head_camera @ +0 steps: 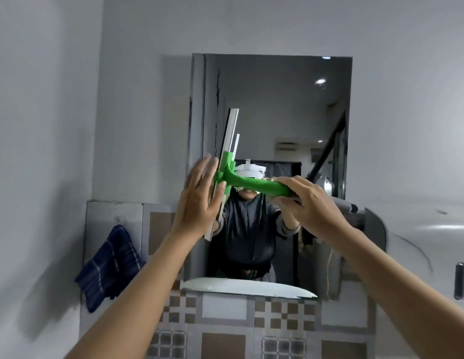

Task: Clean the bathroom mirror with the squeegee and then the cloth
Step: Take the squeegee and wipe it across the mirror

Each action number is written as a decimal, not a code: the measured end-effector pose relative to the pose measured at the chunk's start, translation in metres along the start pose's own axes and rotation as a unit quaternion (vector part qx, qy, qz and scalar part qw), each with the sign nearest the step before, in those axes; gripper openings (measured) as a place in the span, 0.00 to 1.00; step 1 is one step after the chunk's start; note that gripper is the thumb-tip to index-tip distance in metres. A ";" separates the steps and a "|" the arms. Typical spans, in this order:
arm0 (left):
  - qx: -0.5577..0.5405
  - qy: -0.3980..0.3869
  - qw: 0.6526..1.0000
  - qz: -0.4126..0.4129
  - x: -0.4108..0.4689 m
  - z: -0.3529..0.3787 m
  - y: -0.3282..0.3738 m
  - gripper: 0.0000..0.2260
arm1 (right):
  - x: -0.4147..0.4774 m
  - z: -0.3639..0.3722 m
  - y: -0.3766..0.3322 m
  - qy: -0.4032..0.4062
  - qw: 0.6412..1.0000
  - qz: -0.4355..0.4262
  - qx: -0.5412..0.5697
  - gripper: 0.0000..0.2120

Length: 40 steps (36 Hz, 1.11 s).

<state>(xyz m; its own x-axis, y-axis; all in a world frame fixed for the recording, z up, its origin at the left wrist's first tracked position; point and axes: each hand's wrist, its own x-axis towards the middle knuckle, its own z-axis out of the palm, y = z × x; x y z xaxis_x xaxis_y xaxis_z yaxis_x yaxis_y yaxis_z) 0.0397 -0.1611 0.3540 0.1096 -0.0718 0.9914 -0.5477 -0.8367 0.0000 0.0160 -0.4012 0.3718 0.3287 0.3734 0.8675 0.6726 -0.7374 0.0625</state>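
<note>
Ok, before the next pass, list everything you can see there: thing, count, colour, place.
mirror: one, frameless, on the grey wall straight ahead
squeegee: one, green handle and white blade, blade standing nearly upright near the mirror's left edge
cloth: one, dark blue with pale checks, hanging on the wall left of and below the mirror
tiles: many, grey, brown and white patterned, below the mirror
sink rim: one, white, at the mirror's bottom edge
left hand: one, open and flat, palm against the back of the blade
right hand: one, closed around the end of the squeegee handle
</note>
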 end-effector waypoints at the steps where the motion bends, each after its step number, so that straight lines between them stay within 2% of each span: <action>1: -0.012 0.012 0.998 -0.055 0.003 0.000 -0.009 0.25 | 0.014 -0.002 0.002 0.008 1.000 -0.004 -0.002 0.18; 4: -0.037 0.007 0.985 -0.168 -0.002 0.004 -0.030 0.30 | 0.056 -0.007 0.008 0.031 0.999 -0.016 -0.017 0.19; 7: -0.052 -0.010 0.981 -0.189 -0.012 0.014 -0.039 0.27 | 0.096 -0.012 0.009 0.043 0.998 -0.020 -0.046 0.20; 10: -0.083 -0.038 0.983 -0.162 -0.024 0.031 -0.048 0.24 | 0.132 -0.016 0.007 0.041 0.997 -0.023 -0.067 0.20; 15: 0.010 -0.088 0.992 -0.091 -0.030 0.054 -0.056 0.33 | 0.181 -0.015 0.001 0.027 0.994 -0.037 -0.100 0.19; 21: 0.086 -0.092 0.987 -0.099 -0.023 0.065 -0.059 0.38 | 0.214 -0.003 -0.005 0.017 0.993 -0.033 -0.109 0.18; 30: 0.074 -0.089 0.990 -0.082 -0.027 0.069 -0.066 0.38 | 0.230 -0.001 -0.007 -0.010 0.994 -0.016 -0.108 0.18; 40: 0.075 -0.090 0.990 -0.084 -0.027 0.069 -0.066 0.38 | 0.231 -0.013 -0.021 -0.051 0.987 -0.035 -0.147 0.18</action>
<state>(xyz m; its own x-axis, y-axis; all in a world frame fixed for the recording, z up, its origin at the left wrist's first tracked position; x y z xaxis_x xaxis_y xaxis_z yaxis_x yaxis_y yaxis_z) 0.1299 -0.1412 0.3178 0.3415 -0.0087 0.9398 -0.3809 -0.9154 0.1300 0.0692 -0.3066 0.5778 0.3630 0.4726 0.8030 0.4796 -0.8336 0.2739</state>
